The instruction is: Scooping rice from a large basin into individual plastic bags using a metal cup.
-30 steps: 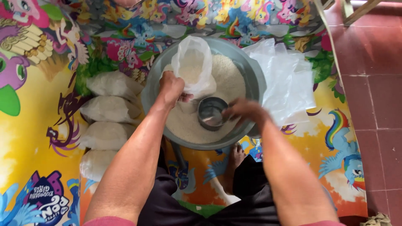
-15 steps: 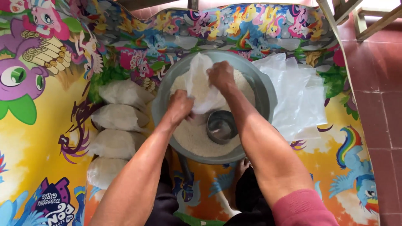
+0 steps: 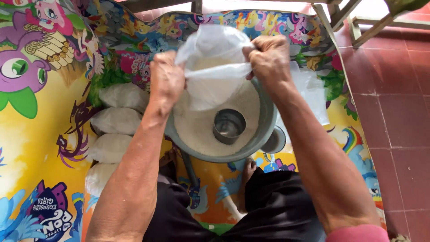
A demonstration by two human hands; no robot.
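Clear plastic bag [image 3: 210,71] of rice, mouth pinched in my left hand [image 3: 166,83] and right hand [image 3: 268,60] over the basin [image 3: 264,134], next needs knotting.

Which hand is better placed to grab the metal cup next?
Right, probably. Both the left hand and right hand grip the plastic bag over the basin; the metal cup stands in the rice nearer the right forearm.

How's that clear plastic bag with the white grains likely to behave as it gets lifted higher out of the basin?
The plastic bag looks floppy: its film creases between the left hand and right hand, so it probably needs both. The white grains bulge at its bottom, suggesting it is fairly heavy and would sag. With its mouth open, tilting it could spill grains into the basin.
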